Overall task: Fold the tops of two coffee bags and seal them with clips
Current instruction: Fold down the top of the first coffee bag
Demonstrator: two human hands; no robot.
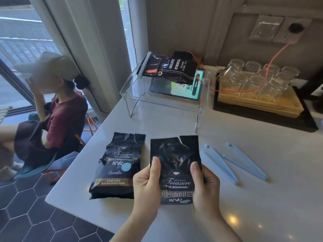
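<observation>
Bare counter (201,137) lies between the held bag's (176,165) torn top and the acrylic riser (164,100) behind.

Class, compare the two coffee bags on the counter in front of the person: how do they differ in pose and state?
The right bag is gripped at both sides by the left hand and right hand; the left bag lies untouched beside it. The right bag looks flat; the left bag looks plump. Only the left bag shows a pale blue dot. Both are black, torn open at the top, and neither is folded or clipped.
</observation>
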